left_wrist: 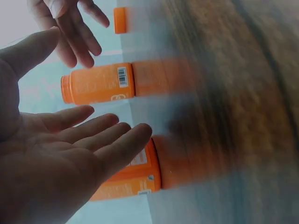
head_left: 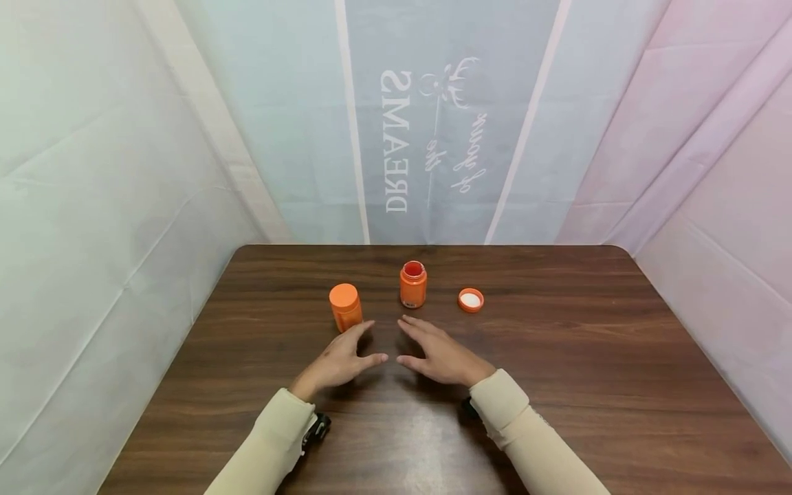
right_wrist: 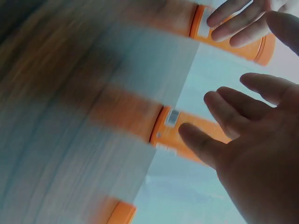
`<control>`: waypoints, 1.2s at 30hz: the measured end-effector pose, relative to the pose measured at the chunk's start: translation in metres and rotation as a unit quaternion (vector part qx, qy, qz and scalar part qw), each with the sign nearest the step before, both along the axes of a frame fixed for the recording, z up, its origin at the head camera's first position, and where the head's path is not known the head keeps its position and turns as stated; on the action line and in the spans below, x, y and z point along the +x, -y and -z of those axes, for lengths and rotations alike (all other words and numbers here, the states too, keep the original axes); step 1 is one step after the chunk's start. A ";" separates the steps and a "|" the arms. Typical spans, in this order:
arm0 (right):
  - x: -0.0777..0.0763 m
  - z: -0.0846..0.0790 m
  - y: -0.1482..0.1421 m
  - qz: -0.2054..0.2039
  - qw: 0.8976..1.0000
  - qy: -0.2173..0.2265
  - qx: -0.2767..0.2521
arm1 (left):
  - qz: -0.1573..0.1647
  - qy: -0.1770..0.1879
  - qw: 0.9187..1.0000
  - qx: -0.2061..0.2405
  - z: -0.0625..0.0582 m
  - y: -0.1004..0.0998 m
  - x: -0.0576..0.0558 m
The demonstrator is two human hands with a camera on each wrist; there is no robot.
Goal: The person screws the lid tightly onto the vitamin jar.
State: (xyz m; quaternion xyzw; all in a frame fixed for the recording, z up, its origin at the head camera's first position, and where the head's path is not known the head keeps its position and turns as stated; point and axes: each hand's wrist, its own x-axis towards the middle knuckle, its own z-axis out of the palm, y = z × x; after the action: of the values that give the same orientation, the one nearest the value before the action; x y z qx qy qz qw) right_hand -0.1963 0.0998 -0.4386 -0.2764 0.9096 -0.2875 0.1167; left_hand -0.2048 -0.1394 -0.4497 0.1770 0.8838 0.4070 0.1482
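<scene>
An orange jar with its lid on [head_left: 344, 306] stands left of centre on the table. Just in front of it is my left hand [head_left: 339, 359], fingers extended and nothing held. An uncapped orange jar [head_left: 413, 286] stands upright further back, its threaded neck showing in the left wrist view. My right hand [head_left: 447, 354] is nearest to this jar, with fingers extended and no object in it. To the right lies an orange screw lid [head_left: 471, 300], its white inner side facing up. The palms face each other across a gap.
The dark wooden table [head_left: 619, 344] has rounded far corners. Behind it hangs a printed cloth backdrop [head_left: 433, 137], and pale cloth walls [head_left: 111, 227] enclose both sides. A dark strap device [head_left: 317, 430] sits at the left wrist.
</scene>
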 end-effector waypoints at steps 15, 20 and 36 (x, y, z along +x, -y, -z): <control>0.004 0.004 -0.045 0.046 0.998 -0.024 0.025 | 0.054 -0.011 0.998 -0.008 -0.002 -0.024 -0.012; 0.002 0.007 -0.059 0.068 0.996 -0.040 0.034 | 0.048 -0.011 0.999 0.004 -0.004 -0.032 -0.017; -0.004 0.014 -0.089 0.123 0.987 -0.070 0.072 | -0.010 -0.001 1.000 0.021 -0.006 -0.063 -0.040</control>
State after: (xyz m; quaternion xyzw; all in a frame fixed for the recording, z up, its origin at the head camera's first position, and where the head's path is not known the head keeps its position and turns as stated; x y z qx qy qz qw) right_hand -0.2000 0.1885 -0.4528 -0.1731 0.9609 -0.2129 0.0360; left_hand -0.2452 -0.0768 -0.4440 0.1720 0.8768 0.4268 0.1396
